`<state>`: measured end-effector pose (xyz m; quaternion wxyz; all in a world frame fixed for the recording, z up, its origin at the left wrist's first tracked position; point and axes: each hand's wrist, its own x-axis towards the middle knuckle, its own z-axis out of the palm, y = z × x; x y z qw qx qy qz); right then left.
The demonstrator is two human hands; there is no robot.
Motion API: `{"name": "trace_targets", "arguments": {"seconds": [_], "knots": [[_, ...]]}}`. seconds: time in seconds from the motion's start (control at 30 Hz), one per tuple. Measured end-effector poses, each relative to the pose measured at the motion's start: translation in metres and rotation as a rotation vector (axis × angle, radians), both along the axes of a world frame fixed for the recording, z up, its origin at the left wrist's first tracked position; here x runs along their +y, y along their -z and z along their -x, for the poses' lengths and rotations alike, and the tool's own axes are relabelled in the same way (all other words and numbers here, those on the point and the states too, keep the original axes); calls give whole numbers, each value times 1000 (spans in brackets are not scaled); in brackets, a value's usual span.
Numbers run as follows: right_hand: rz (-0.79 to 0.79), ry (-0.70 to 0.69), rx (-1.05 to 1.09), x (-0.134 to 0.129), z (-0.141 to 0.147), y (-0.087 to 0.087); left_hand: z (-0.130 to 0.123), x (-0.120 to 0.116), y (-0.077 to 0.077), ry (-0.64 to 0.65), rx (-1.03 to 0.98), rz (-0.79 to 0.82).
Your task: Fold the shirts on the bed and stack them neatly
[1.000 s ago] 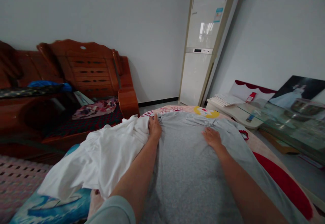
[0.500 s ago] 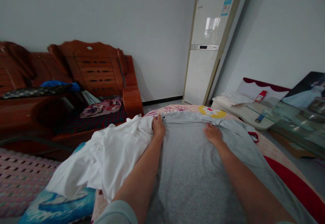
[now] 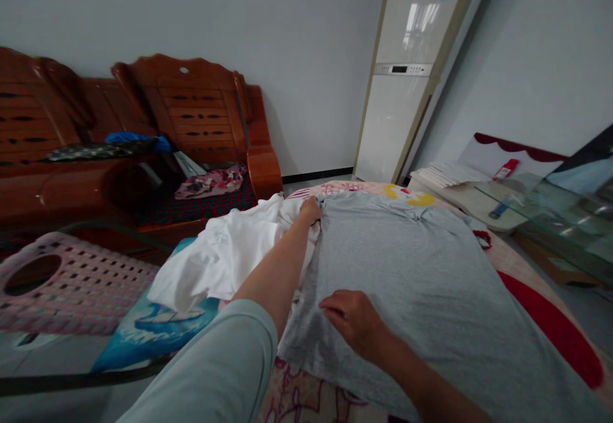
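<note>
A grey T-shirt (image 3: 393, 269) lies spread out over the patterned cloth. My left hand (image 3: 312, 209) reaches to its far left corner, fingers closed on the fabric there; the fingertips are partly hidden. Lower down, my right hand (image 3: 355, 321) is over the left part of the shirt, fingers bent together, with no fabric visible in them. Whether it touches the shirt I cannot tell. A crumpled white garment (image 3: 234, 244) lies to the left, beside my left forearm.
Patterned bedding (image 3: 306, 391) lies under the clothes. A pink woven chair (image 3: 90, 282) and a blue printed cushion (image 3: 163, 327) are at the left. Wooden seats (image 3: 205, 123) line the wall. A tall air conditioner (image 3: 397, 116) stands behind; a glass shelf (image 3: 546, 225) is at the right.
My right hand has drawn back from the shirt's far edge toward me and to the left, its fingers now bent. My left hand remains at the far left corner. The view has shifted.
</note>
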<state>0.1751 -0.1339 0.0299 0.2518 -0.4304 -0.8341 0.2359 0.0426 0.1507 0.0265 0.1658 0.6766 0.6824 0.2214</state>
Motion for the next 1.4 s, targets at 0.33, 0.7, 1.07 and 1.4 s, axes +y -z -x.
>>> {"name": "trace_targets", "arguments": {"seconds": [0.33,0.7,1.07,1.4], "knots": [[-58,-168,-535,-20,71,-1,3,-11,6,-38,-194,-77],[-84,-96,-481,-16,67,-7,2,-12,6,-69,-250,-85],[322,325,273,-35,-13,3,-25,-17,-19,-169,-180,-176],[768,365,370,-65,-83,8,-136,-37,-34,301,-72,-321]]}}
